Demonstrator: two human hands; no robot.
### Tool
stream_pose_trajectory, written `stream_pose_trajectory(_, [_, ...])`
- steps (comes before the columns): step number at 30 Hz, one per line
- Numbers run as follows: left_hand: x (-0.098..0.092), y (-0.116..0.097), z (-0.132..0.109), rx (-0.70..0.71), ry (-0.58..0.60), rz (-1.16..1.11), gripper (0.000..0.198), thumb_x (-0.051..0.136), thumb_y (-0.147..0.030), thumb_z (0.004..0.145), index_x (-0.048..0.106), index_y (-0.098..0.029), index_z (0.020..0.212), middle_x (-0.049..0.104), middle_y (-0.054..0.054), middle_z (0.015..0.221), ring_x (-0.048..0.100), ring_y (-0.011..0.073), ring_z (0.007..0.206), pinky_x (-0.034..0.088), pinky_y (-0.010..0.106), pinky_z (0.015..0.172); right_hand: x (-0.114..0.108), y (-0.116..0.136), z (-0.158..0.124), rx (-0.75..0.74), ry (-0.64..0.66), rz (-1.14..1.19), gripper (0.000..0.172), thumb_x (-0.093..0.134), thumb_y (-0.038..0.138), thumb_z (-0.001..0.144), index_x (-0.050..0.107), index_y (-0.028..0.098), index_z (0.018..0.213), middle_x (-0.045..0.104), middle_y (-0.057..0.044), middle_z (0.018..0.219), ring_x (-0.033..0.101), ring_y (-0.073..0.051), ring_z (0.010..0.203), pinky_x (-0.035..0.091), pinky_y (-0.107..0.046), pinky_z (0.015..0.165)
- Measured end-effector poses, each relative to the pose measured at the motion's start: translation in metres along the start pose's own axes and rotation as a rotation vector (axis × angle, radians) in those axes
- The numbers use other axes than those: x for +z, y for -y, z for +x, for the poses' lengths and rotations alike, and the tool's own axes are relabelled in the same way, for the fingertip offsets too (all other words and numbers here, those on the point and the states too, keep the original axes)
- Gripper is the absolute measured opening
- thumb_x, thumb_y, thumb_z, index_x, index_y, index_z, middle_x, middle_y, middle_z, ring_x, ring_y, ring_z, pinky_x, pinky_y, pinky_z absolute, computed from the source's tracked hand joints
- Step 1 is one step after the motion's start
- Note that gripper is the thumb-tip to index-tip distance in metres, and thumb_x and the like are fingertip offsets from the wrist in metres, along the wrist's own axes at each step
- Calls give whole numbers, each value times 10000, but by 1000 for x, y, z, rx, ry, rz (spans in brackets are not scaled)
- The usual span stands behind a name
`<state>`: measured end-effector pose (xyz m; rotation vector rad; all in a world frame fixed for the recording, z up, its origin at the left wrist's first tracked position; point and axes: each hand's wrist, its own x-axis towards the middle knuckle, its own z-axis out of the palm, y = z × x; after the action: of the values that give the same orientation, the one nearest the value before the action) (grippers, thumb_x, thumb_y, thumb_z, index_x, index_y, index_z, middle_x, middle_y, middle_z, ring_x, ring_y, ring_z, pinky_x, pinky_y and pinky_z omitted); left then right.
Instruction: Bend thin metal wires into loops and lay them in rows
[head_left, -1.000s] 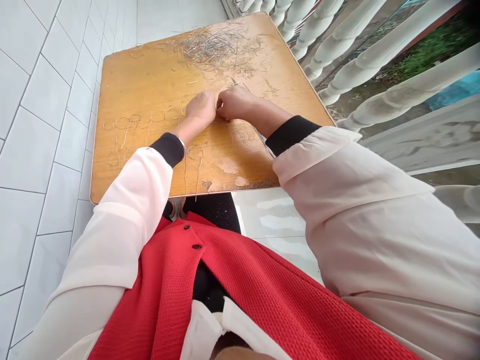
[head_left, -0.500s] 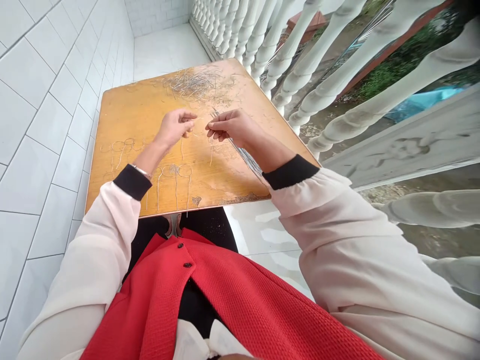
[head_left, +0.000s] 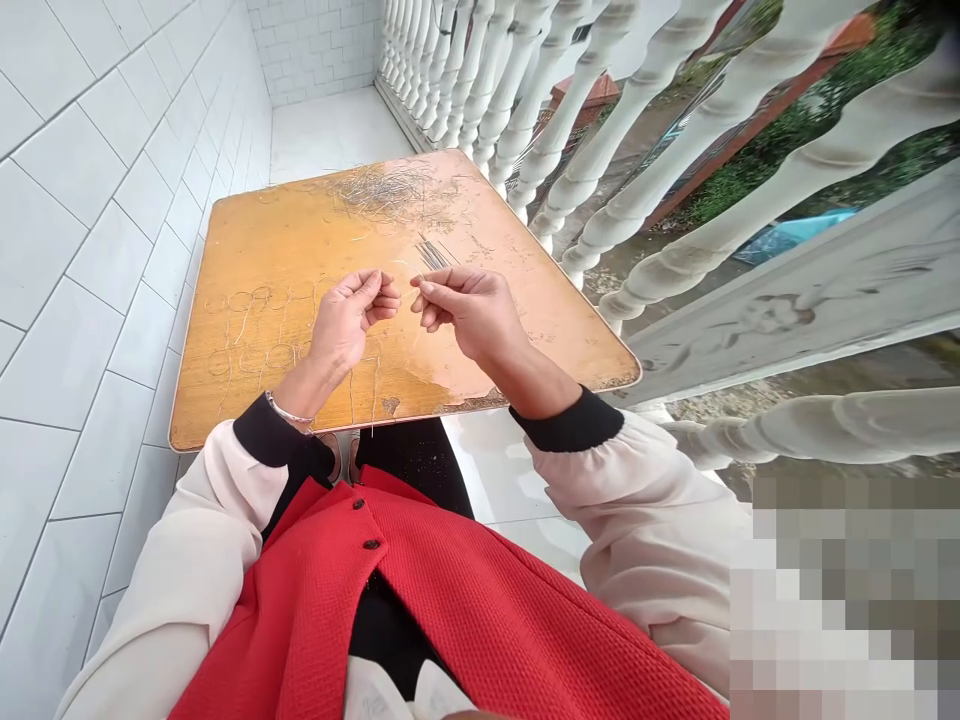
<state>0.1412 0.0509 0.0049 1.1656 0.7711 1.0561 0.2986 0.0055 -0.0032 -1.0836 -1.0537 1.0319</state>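
Observation:
Over the table, my left hand (head_left: 358, 310) and my right hand (head_left: 466, 305) face each other, a small gap between them. Thumb and fingers of each are pinched together. A thin pale wire (head_left: 407, 297) spans the gap, its ends hidden in the fingertips. Left of my left hand, bent wire pieces with round loops and straight tails (head_left: 259, 300) lie in rows on the wood. Just beyond my right hand rests a bundle of straight grey wires (head_left: 433, 255), partly covered by that hand.
A tangled heap of wire (head_left: 386, 188) lies at the far side of the worn wooden table (head_left: 247, 235). A white tiled wall (head_left: 97, 230) runs along the left. White balusters (head_left: 577, 130) line the right side.
Both hands are lower in the picture and nearer to me, with the fingers closed tighter in a pinch. The camera view has shifted, so the table appears slightly lower.

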Motion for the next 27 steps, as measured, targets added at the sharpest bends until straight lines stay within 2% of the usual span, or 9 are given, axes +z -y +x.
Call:
stream_pose_trajectory(5, [0, 2, -2, 53, -43, 46, 260, 494, -188, 1028, 633, -197, 809, 667, -24, 719, 591, 46, 593, 513, 176, 625, 6, -4, -6, -50, -26, -12, 259, 850, 410, 757, 708, 197, 799, 697, -3, 659, 581, -92, 480, 488, -229, 446])
stream_pose_trajectory(9, [-8, 13, -1, 113, -31, 204, 163, 528, -252, 1019, 665, -196, 950, 712, 8, 820, 634, 60, 653, 541, 189, 655, 11, -7, -9, -45, -42, -3, 296, 846, 449, 747, 690, 202, 795, 702, -6, 662, 596, -99, 491, 505, -231, 460])
stream_pose_trajectory(11, [-15, 17, -3, 227, -39, 368, 169, 544, -290, 1013, 660, -224, 1117, 739, 38, 955, 674, 83, 728, 556, 211, 678, 11, -8, -9, -20, -34, 7, 310, 850, 454, 736, 685, 197, 795, 703, -9, 660, 603, -99, 488, 511, -229, 464])
stream_pose_trajectory(14, [-27, 18, -9, 541, -67, 749, 296, 553, -349, 1008, 607, -286, 1293, 691, 85, 1249, 708, 146, 945, 572, 266, 781, 11, -8, -11, 3, -38, 24, 324, 858, 450, 722, 679, 188, 788, 708, -12, 660, 608, -94, 483, 518, -222, 468])
stream_pose_trajectory(17, [-33, 18, -14, 829, -26, 1068, 246, 544, -362, 1006, 655, -259, 1200, 607, 111, 1398, 665, 207, 1129, 546, 347, 962, 13, -6, -14, -4, -39, 20, 330, 863, 447, 722, 675, 185, 794, 710, -14, 657, 616, -100, 484, 528, -226, 473])
stream_pose_trajectory(19, [-33, 17, -15, 920, -3, 1175, 190, 525, -323, 1006, 687, -238, 1058, 617, 107, 1388, 648, 217, 1152, 530, 371, 1010, 15, -5, -16, -9, -35, 7, 326, 859, 449, 730, 676, 188, 800, 712, -16, 661, 623, -107, 490, 533, -233, 476])
stream_pose_trajectory(22, [-28, 15, -15, 962, -12, 1245, 205, 505, -264, 996, 689, -235, 910, 645, 90, 1364, 635, 219, 1169, 539, 365, 1006, 16, -3, -20, -12, -31, 12, 321, 857, 454, 728, 678, 197, 800, 714, -14, 669, 627, -110, 494, 535, -239, 477])
stream_pose_trajectory(27, [-23, 13, -19, 931, -59, 1182, 201, 528, -308, 991, 687, -235, 893, 661, 93, 1332, 634, 222, 1172, 539, 375, 1008, 18, -6, -25, -22, -9, 47, 345, 868, 471, 715, 682, 209, 842, 719, -3, 685, 630, -109, 500, 538, -246, 489])
